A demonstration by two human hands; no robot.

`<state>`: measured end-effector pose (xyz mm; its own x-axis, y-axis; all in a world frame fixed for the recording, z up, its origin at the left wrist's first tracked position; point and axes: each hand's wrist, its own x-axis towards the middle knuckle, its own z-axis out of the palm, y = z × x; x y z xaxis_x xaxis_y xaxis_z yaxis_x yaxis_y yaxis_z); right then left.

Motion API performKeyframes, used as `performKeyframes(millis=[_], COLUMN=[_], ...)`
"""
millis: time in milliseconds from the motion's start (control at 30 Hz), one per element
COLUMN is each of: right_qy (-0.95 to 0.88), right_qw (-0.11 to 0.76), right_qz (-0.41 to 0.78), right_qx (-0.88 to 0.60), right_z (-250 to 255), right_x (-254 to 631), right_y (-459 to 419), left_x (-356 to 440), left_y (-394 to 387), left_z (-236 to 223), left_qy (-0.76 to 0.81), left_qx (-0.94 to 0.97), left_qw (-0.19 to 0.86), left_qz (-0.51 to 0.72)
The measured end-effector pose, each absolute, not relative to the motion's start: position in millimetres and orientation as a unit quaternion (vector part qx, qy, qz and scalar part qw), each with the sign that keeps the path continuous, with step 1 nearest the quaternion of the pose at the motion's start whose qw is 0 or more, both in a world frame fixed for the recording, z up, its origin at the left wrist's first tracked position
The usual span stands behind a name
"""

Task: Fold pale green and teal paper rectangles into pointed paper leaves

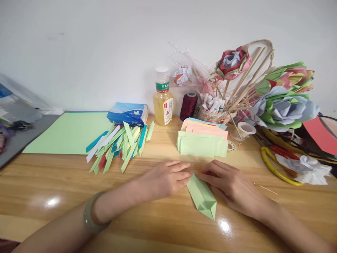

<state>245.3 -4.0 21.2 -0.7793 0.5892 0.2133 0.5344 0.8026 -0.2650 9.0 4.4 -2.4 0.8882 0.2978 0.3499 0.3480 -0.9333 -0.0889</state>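
A light green paper strip (202, 196), partly folded, lies at a slant on the wooden table between my hands. Its near end comes to a creased point, with flaps standing slightly up. At the far tip, the fingers of my left hand (171, 177) pinch the left edge; the thumb is hidden. From the other side my right hand (228, 181) has its index finger on the same tip, the other fingers curled under. Just beyond my hands sits a stack of cut paper rectangles (202, 144), green in front, with pink and blue behind.
Folded paper strips (123, 144) lie piled at the left, before a blue tissue pack (127, 113) and a green sheet (65, 133). A drink bottle (163, 102), a thread spool (188, 106) and paper flowers (285, 105) stand behind. Yellow-handled scissors (279, 170) lie right.
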Motion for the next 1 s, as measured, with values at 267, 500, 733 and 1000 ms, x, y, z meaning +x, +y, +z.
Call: performKeyframes(millis=[267, 500, 733, 1000], right_qy=[-0.955, -0.945, -0.929, -0.935], right_qw=[0.169, 0.161, 0.176, 0.184], right_qz=[0.008, 0.028, 0.087, 0.084], right_qx=[-0.243, -0.285, -0.314, -0.290], right_z=[28, 39, 15, 22], right_x=[269, 271, 259, 261], right_y=[4, 3, 5, -1], left_x=[4, 0, 3, 1], left_y=[3, -5, -2, -1], left_z=[-2, 0, 3, 5], left_qy=[-0.176, -0.219, -0.244, -0.246], left_qx=[-0.961, -0.940, -0.946, -0.944], left_qw=[0.078, 0.124, 0.050, 0.046], left_qz=[-0.198, -0.230, -0.209, -0.214])
